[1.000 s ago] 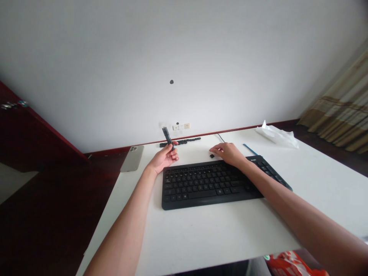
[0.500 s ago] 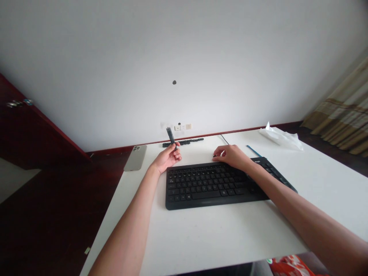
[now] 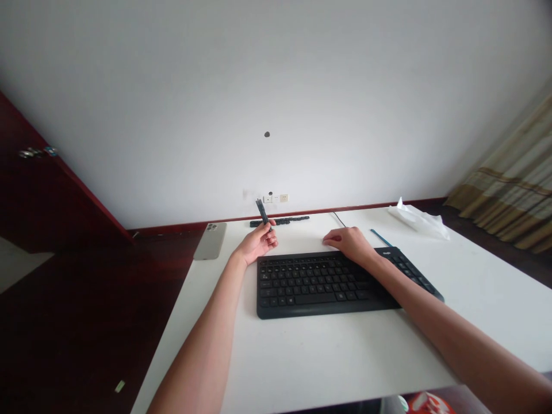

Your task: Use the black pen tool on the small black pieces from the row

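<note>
My left hand is closed around a slim black stick-like tool, its flat, paler end pointing up toward the wall. The hand rests at the back left corner of a black keyboard. Just beyond the keyboard's back edge, my right hand is low over the white table with its fingertips pressed together. Whatever is between those fingertips is hidden. My right forearm crosses above the keyboard and covers part of its keys. Behind my left hand lies a row of small black pieces, which look like keycaps.
A phone lies at the table's left edge. To the right are a thin blue stick and a crumpled white plastic bag. A dark cable runs off the back edge toward the wall. Something red shows below the front edge.
A small dark piece showed at my right fingertips before; now it is out of sight and the fingers sit lower, more closed. The view has shifted slightly. My left hand still holds the black tool.
</note>
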Available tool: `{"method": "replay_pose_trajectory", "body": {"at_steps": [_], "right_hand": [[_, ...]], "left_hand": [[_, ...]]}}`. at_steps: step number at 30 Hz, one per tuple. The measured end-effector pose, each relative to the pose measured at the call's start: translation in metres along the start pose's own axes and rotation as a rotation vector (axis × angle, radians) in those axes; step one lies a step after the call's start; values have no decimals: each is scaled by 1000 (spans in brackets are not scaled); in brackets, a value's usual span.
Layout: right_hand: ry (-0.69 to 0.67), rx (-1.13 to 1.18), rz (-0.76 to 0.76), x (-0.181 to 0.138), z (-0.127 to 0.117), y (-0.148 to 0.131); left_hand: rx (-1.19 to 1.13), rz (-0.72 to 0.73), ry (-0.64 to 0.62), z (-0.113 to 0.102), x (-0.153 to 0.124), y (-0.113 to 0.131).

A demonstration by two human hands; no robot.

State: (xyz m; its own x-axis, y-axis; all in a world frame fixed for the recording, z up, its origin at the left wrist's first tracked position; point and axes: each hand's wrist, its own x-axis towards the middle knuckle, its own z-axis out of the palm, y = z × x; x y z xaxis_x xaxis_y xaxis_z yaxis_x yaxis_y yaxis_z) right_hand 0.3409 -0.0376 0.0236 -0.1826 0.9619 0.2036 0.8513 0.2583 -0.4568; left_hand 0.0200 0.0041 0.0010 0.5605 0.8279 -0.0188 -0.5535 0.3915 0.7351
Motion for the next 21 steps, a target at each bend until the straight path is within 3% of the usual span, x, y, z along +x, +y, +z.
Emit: {"method": "replay_pose_trajectory", "body": {"at_steps": [8, 16, 21], "right_hand": [[52, -12, 60, -3, -4, 16], [50, 33, 82, -3, -5, 9], [0, 56, 70, -2, -5, 10]], "left_hand": [[-31, -1, 29, -2, 3, 0], [36, 186, 137, 0, 13, -5], [57, 174, 142, 2, 12, -4]]}}
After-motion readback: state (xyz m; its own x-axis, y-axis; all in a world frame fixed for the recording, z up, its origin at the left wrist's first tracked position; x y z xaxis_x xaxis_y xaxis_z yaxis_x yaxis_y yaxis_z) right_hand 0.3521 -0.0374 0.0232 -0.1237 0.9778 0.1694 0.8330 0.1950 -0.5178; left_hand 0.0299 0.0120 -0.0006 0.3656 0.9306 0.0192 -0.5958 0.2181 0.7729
